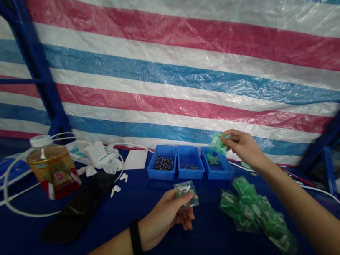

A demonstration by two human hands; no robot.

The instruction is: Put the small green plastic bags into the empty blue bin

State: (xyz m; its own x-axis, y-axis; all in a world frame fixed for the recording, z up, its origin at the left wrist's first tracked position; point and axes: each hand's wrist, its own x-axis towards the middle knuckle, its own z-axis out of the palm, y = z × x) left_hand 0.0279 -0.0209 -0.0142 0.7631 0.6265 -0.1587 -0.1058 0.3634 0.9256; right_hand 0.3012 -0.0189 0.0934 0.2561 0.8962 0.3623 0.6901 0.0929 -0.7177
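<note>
My left hand (166, 217) is closed on a small clear bag of metal parts (185, 192), held up over the blue cloth in front of three blue bins. My right hand (245, 147) reaches out over the rightmost blue bin (217, 166) and pinches a small green bag (218, 142) above it. A heap of green bags (254, 212) lies on the cloth below my right forearm. The left bin (164, 167) holds small dark and brass parts, and the middle bin (189, 166) holds a few dark parts.
A bottle of amber liquid with a white cap (52, 167) stands at the left. Beside it lie a black phone (80, 207), white earbuds (115, 190), a white charger (96, 152) and cables. A striped tarp (179, 58) hangs behind; blue frame posts (37, 66) stand left and right.
</note>
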